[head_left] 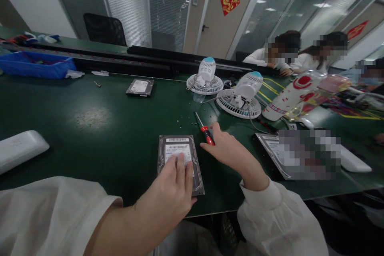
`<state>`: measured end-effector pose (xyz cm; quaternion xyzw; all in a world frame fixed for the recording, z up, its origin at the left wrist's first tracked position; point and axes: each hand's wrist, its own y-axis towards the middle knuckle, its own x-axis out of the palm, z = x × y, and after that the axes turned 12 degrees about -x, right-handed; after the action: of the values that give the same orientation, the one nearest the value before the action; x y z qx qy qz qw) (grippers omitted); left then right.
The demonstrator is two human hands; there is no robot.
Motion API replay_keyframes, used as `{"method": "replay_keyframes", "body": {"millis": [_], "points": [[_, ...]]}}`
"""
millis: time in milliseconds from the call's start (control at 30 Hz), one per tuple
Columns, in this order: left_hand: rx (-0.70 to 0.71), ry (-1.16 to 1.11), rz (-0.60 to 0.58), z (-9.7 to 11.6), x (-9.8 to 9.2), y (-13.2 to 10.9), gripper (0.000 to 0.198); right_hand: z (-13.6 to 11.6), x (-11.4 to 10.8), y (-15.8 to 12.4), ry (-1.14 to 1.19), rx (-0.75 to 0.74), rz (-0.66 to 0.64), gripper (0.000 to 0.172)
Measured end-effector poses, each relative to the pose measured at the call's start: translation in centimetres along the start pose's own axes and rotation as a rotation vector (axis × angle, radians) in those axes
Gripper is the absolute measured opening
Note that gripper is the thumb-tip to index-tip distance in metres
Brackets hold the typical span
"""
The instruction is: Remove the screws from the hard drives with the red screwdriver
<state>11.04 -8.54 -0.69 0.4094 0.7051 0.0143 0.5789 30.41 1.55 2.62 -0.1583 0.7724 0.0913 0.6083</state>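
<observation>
My left hand [172, 186] lies over a hard drive [162, 148] on the green table, its fingers across the white label and its thumb by the near edge. The drive is flat, dark-framed and partly covered by that hand. To its right, my right hand [229, 150] is at the handle of a red and black screwdriver [205, 130]. Thumb and forefinger are apart on either side of the handle's end; the other fingers are mostly hidden. The metal shaft points away from me, toward a few tiny loose bits.
Another hard drive [140, 87] lies farther back. Two white fans [240, 98] rest face down at the back right, near a white and red bottle [292, 92]. More drives [271, 152] lie to the right. A blue bin [37, 66] stands far left. Several people sit beyond.
</observation>
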Motion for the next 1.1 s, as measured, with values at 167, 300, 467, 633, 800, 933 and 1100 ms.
{"method": "replay_keyframes", "body": {"millis": [167,300,467,633,800,933,1100], "points": [[-0.021,-0.084,-0.008,-1.3,-0.6,0.7,0.069,0.6,-0.8,0.2,0.035,0.053,0.045,0.043],[-0.037,-0.183,-0.049,-2.5,-1.3,2.1,0.068,1.1,-1.7,0.5,0.072,0.098,0.172,0.042],[-0.021,-0.199,-0.107,-3.0,-1.6,2.8,0.051,0.2,-3.4,0.5,0.089,0.111,0.495,0.030],[-0.005,-0.222,-0.109,-3.1,-1.6,2.8,0.051,-2.3,-6.9,0.6,0.112,-0.004,0.807,0.021],[0.029,-0.213,-0.122,-3.4,-1.4,3.3,0.052,-2.7,-8.4,4.0,0.345,-0.236,0.986,0.039],[0.055,-0.242,-0.132,-4.3,-0.9,4.2,0.044,-1.1,-5.9,7.9,0.563,-0.149,0.966,0.044],[-0.089,-0.296,-0.256,-6.8,0.1,6.3,0.038,1.6,-3.4,9.7,0.441,-0.097,0.951,0.062]]}}
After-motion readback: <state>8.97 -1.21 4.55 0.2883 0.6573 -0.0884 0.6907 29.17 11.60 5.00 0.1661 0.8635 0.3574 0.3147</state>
